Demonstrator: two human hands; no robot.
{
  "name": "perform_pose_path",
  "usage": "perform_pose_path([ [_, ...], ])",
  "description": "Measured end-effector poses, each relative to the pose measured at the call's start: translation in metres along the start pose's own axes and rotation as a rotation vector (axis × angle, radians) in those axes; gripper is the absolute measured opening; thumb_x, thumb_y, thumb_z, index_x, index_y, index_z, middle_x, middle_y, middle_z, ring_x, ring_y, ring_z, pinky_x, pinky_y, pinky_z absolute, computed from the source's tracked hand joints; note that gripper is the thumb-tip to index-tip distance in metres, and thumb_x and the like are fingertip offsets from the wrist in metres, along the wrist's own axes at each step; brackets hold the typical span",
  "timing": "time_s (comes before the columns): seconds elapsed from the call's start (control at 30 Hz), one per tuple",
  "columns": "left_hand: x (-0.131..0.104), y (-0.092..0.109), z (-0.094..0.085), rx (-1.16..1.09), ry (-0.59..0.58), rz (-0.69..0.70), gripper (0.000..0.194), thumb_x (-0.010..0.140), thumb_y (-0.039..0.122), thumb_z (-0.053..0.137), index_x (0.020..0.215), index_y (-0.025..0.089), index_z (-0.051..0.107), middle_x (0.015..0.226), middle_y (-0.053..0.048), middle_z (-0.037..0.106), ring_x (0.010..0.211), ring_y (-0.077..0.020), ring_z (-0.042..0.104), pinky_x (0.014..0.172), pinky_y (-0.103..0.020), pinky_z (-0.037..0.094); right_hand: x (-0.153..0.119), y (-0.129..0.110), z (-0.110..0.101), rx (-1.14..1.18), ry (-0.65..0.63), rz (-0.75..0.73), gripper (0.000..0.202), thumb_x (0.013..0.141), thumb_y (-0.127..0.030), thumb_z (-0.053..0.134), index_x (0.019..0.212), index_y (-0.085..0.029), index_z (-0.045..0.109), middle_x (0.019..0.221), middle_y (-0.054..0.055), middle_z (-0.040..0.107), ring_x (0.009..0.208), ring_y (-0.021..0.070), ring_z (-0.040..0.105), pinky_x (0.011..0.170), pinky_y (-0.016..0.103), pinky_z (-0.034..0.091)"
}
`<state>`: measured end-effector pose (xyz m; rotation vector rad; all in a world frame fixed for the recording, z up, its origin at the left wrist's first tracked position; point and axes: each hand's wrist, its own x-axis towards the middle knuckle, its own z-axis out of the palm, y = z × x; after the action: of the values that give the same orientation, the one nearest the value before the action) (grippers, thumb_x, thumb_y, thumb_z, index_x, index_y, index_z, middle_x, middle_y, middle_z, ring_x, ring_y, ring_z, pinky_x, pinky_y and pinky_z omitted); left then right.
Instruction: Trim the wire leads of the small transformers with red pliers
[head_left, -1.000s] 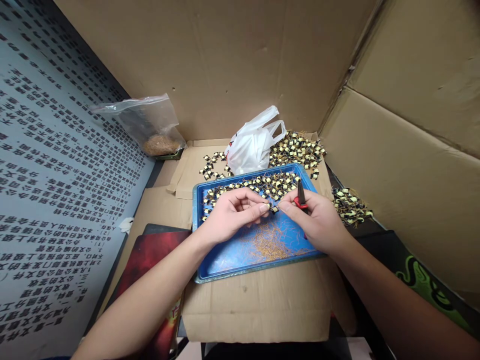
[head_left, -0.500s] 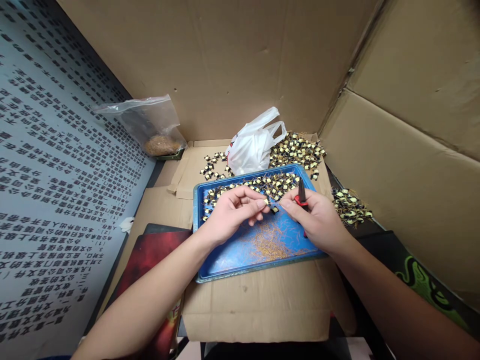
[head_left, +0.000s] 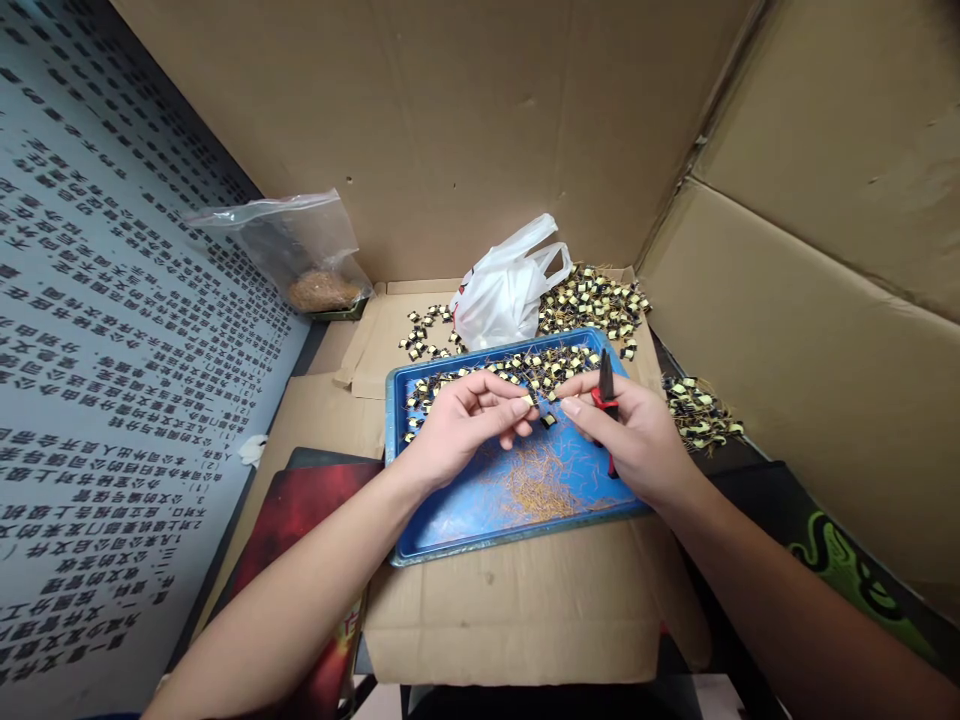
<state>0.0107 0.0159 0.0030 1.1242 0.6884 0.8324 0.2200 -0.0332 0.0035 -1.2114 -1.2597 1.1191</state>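
Observation:
Between the thumb and fingertips of my left hand [head_left: 476, 425] is a small yellow-taped coil [head_left: 529, 400] with a black base. My right hand [head_left: 626, 425] keeps a pair of red-handled snips [head_left: 606, 385] in its grip, dark blades pointing up and away. Its thumb and forefinger come close together near the coil; whether they pinch a thin wire is too fine to tell. Both hands are over a blue tray [head_left: 480, 548]. More coils [head_left: 551, 368] with copper-coloured leads crowd the tray's far side, and a heap of wire clippings [head_left: 541, 487] lies nearer me.
Behind the tray stands a white plastic bag [head_left: 504, 295], with a coil pile [head_left: 596, 303] beside it. Another pile [head_left: 701, 415] is to the right. A zip bag of clippings [head_left: 324, 288] sits back left. Cardboard walls [head_left: 450, 120] enclose the back and right.
My right thumb and forefinger have shifted slightly, and the snips have turned a little more upright. My left hand holds the coil in nearly the same place.

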Motion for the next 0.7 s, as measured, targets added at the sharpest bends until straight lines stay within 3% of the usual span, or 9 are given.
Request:
perform_pose_path([
  [0.33,-0.0004,-0.0003,-0.0006,-0.019,-0.014,-0.017,0.029,0.084,0.03,0.088,0.098,0.013,0.069,0.09,-0.008,0.082,0.071,-0.0123,0.074,0.057,-0.02,0.053,0.001,-0.001,-0.0001,-0.055,0.041,-0.083,0.017,0.088,-0.033,0.073,0.081,-0.019,0.065,0.064,-0.005,0.05,0.055,0.0102,0.04,0.052,0.028,0.032],
  [0.53,-0.0006,-0.0004,-0.0002,-0.038,-0.031,-0.022,0.027,0.085,0.028,0.087,0.098,0.013,0.069,0.09,-0.007,0.082,0.071,-0.0121,0.074,0.057,-0.019,0.054,-0.0002,0.0013,-0.0009,-0.002,0.027,-0.048,0.018,0.088,-0.033,0.074,0.097,-0.019,0.069,0.065,-0.006,0.053,0.053,0.0104,0.041,0.051,0.027,0.032],
  [0.7,-0.0012,0.0004,0.001,-0.048,-0.033,-0.024,0.026,0.085,0.027,0.087,0.098,0.013,0.069,0.09,-0.007,0.082,0.071,-0.0117,0.075,0.057,-0.019,0.054,0.0018,0.0003,0.0012,-0.043,0.052,-0.059,0.017,0.087,-0.035,0.074,0.086,-0.018,0.071,0.067,-0.003,0.057,0.056,0.0108,0.044,0.053,0.028,0.034],
])
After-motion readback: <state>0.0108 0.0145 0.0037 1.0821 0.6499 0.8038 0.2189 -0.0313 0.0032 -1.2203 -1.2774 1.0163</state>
